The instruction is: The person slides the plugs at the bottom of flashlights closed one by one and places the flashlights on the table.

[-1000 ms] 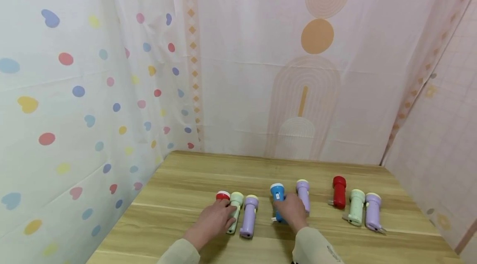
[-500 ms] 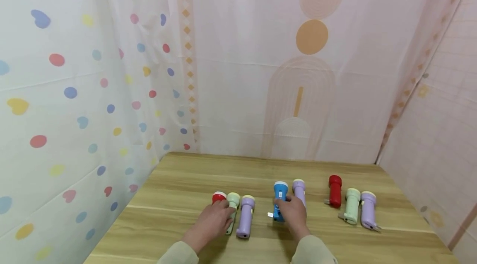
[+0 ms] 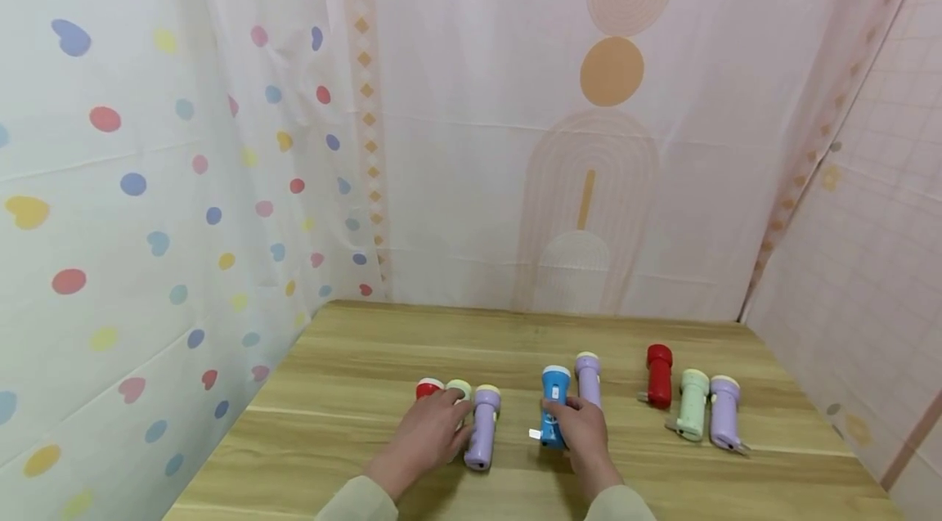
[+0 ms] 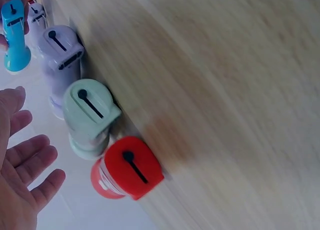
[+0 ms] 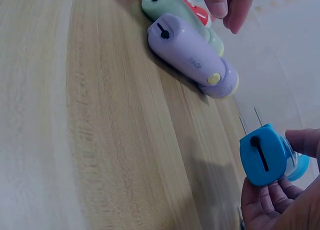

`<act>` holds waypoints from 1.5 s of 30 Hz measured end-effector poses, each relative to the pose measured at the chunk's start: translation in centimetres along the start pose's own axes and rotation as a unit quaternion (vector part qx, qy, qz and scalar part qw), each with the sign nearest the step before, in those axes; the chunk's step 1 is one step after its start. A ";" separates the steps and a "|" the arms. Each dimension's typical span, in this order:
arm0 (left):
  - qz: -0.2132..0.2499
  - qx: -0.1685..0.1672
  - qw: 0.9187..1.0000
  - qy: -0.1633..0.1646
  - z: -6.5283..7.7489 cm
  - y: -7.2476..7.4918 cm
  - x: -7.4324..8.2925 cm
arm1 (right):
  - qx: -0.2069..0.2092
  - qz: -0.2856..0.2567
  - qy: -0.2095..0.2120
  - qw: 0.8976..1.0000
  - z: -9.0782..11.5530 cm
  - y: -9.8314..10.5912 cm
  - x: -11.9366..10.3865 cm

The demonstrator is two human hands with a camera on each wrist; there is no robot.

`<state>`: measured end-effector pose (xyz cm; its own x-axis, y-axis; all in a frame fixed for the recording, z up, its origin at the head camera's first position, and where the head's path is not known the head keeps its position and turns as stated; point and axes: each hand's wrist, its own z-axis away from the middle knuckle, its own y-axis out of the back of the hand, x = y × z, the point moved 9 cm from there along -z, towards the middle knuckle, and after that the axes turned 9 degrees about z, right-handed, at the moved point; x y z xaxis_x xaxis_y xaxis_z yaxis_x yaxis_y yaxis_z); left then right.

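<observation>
The cuffs of my pale sleeves (image 3: 356, 502) are closest to me, with my left hand (image 3: 430, 435) and right hand (image 3: 586, 433) well apart beyond them. The left gripes nothing: its loosely spread fingers are over the left red torch (image 4: 134, 165) and left green torch (image 4: 90, 106), and I cannot tell whether they touch. Just right of it, the left purple torch (image 3: 482, 431) lies on the bench (image 3: 294, 439). My right thumb and fingers pinch the blue torch (image 3: 555, 383), its white rim away from me, metal prongs (image 5: 258, 116) jutting from its left side. Past that hand lies the partly hidden middle purple torch (image 3: 588, 374). Off to the right, the right green torch (image 3: 693, 406) and right purple torch (image 3: 724, 415) lie side by side, the right red torch (image 3: 659, 379) slightly farther; patterned curtains (image 3: 471, 177) hang behind
</observation>
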<state>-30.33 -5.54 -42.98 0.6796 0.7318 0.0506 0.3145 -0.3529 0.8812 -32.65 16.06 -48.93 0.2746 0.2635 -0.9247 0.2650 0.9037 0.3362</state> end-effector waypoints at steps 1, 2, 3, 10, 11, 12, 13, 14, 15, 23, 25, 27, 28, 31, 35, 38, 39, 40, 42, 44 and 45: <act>0.002 -0.002 1.000 0.001 -0.1 0.0 0.1 | 0.000 -0.009 -0.001 1.000 0.1 0.0 0.1; 0.005 -0.005 1.000 0.001 -0.3 0.1 0.3 | -0.002 -0.018 -0.003 1.000 0.1 0.0 0.2; 0.010 -0.008 1.000 0.001 -0.4 0.1 0.4 | -0.004 -0.028 -0.004 1.000 0.2 0.0 0.3; 0.038 -0.049 0.998 0.000 -1.7 0.0 2.3 | -0.020 -0.066 -0.004 0.998 0.8 -0.2 0.1; 0.041 -0.056 0.998 0.001 -1.9 -0.1 2.6 | -0.019 -0.068 -0.002 0.998 0.9 -0.3 0.1; 0.043 -0.061 0.997 -0.001 -2.1 -0.1 2.8 | -0.020 -0.071 -0.002 0.997 0.9 -0.4 0.0; 0.044 -0.060 0.997 -0.007 -2.2 -0.2 3.1 | -0.020 -0.074 -0.003 0.997 1.0 -0.4 0.0; 0.043 -0.061 0.997 -0.013 -2.3 -0.2 3.4 | -0.022 -0.079 -0.004 0.997 1.1 -0.5 -0.1; 0.044 -0.061 0.997 -0.019 -2.4 -0.3 3.7 | -0.023 -0.084 -0.006 0.996 1.1 -0.6 0.0; 0.043 -0.028 0.997 -0.065 -2.7 -0.4 5.7 | -0.042 -0.125 -0.012 0.991 1.5 -1.1 -0.3; 0.044 -0.015 0.996 -0.076 -2.7 -0.4 6.1 | -0.047 -0.126 -0.013 0.991 1.5 -1.3 -0.2; 0.049 -0.005 0.995 -0.086 -2.6 -0.3 6.5 | -0.055 -0.123 -0.013 0.991 1.5 -1.5 -0.2; 0.051 -0.002 0.995 -0.090 -2.6 -0.3 6.6 | -0.061 -0.123 -0.014 0.990 1.5 -1.6 -0.2; 0.060 0.007 0.992 -0.106 -2.7 -0.2 7.1 | -0.076 -0.128 -0.016 0.989 1.7 -2.0 -0.3; 0.067 0.018 0.991 -0.118 -2.7 -0.1 7.5 | -0.086 -0.134 -0.023 0.987 2.0 -2.3 -0.4; 0.066 0.024 0.990 -0.121 -2.7 0.0 7.7 | -0.102 -0.142 -0.025 0.984 2.1 -2.7 -0.4; 0.062 0.025 0.990 -0.122 -2.6 0.0 7.7 | -0.107 -0.142 -0.023 0.984 2.2 -2.8 -0.4; 0.060 0.024 0.990 -0.122 -2.6 -0.1 7.8 | -0.112 -0.142 -0.023 0.983 2.2 -2.9 -0.4; 0.054 0.022 0.991 -0.122 -2.6 -0.2 7.8 | -0.118 -0.141 -0.025 0.983 2.4 -3.1 -0.4; 0.050 0.016 0.992 -0.118 -2.5 -0.3 7.7 | -0.122 -0.137 -0.029 0.983 2.5 -3.1 -0.5; 0.050 0.014 0.992 -0.116 -2.5 -0.4 7.7 | -0.118 -0.131 -0.030 0.984 2.5 -3.1 -0.6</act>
<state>-26.88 1.66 -41.78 0.8409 0.5407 0.0242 0.2549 -0.4351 0.8635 -31.30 12.25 -48.97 0.2808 -0.0019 -0.9598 0.1130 0.9931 0.0311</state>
